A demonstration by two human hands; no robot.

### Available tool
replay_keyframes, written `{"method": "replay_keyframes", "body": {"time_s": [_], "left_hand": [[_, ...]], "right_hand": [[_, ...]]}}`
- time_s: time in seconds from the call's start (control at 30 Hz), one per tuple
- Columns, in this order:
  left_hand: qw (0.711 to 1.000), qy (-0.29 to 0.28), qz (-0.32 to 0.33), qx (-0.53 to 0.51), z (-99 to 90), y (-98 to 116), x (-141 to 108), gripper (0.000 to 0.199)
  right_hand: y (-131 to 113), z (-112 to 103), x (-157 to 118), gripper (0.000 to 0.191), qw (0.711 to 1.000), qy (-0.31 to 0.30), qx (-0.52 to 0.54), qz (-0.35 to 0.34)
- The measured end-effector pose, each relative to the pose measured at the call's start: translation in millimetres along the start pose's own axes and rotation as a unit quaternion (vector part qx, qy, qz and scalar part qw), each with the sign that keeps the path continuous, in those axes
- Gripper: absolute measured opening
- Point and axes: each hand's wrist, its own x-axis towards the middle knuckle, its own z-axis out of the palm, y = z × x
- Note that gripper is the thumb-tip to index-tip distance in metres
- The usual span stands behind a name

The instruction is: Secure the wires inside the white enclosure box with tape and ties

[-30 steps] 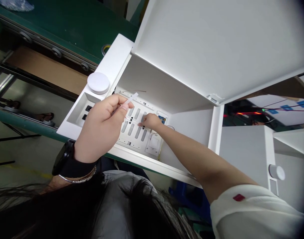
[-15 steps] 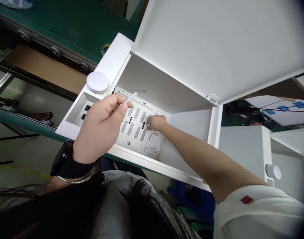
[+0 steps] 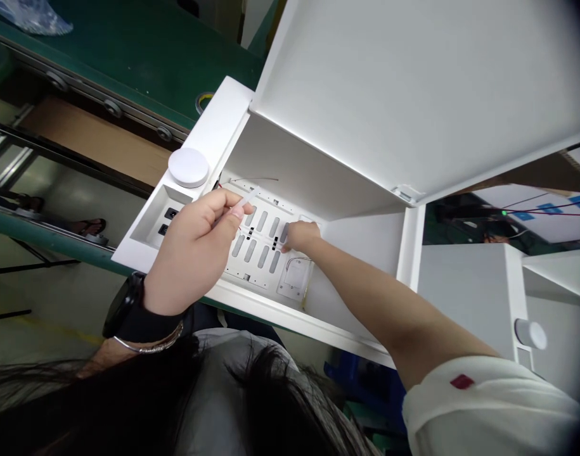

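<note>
A small whitish strip point(image 3: 250, 197) is pinched between the thumb and fingers of my left hand point(image 3: 199, 237), over the left end of the open white cabinet point(image 3: 290, 320). My right hand point(image 3: 302, 235) reaches deep into the cabinet, touching the slotted white panel point(image 3: 256, 244) on its floor. Its fingers are curled and partly hidden, so I cannot make out what they press or hold. Thin wires point(image 3: 296, 259) lie on a square plate point(image 3: 293, 278) just below that hand. Small black clips sit along the panel's middle line.
The cabinet's white door point(image 3: 413, 95) stands raised at the upper right. A round white knob point(image 3: 188, 167) sits on the cabinet's left end. Behind are a green table point(image 3: 142, 57) and a roll of tape point(image 3: 203, 101). Another white cabinet point(image 3: 465, 291) stands at the right.
The view has shifted slightly. My left hand has lowered the strip a little toward the panel and still pinches it. My right hand stays at about the same spot on the panel.
</note>
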Motion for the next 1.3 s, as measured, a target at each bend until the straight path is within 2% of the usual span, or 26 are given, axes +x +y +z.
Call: {"method": "replay_keyframes", "body": {"time_s": [0.1, 0.23, 0.37, 0.5, 0.7, 0.8, 1.0, 1.2, 1.3], "left_hand": [[1.0, 0.003, 0.002, -0.004, 0.4, 0.3, 0.1, 0.018], [1.0, -0.001, 0.001, -0.004, 0.7, 0.6, 0.4, 0.018], [1.0, 0.001, 0.002, -0.003, 0.5, 1.6, -0.4, 0.018], [1.0, -0.002, -0.001, -0.001, -0.3, 1.0, -1.2, 0.019], [1.0, -0.003, -0.002, -0.009, -1.2, 0.1, -1.5, 0.017], [1.0, -0.005, -0.003, -0.011, -1.1, 1.0, -1.2, 0.017], [1.0, -0.003, -0.004, -0.016, -0.2, 1.8, 0.0, 0.018], [1.0, 0.0, 0.0, -0.003, 0.2, -0.3, -0.3, 0.019], [1.0, -0.003, -0.006, 0.004, 0.5, -0.4, -0.1, 0.018]], "right_hand": [[-4.2, -2.5, -0.7, 0.053, 1.0, 0.01, 0.006, -0.022], [-18.3, -9.0, 2.5, 0.053, 0.996, 0.003, 0.082, -0.034], [-29.4, -10.5, 6.4, 0.058, 0.996, 0.023, 0.088, -0.016], [-19.9, -1.0, 7.1, 0.06, 0.996, 0.011, 0.089, 0.002], [0.1, 6.9, 3.0, 0.059, 1.0, 0.007, 0.019, 0.005], [-0.3, 6.1, 0.5, 0.054, 1.0, 0.024, 0.001, -0.018], [-5.4, 8.1, 1.9, 0.046, 0.998, 0.041, 0.045, -0.023], [-16.1, -5.0, 12.2, 0.053, 0.997, 0.046, 0.012, -0.062], [-20.4, -12.0, 13.1, 0.057, 0.997, 0.034, 0.022, -0.059]]}}
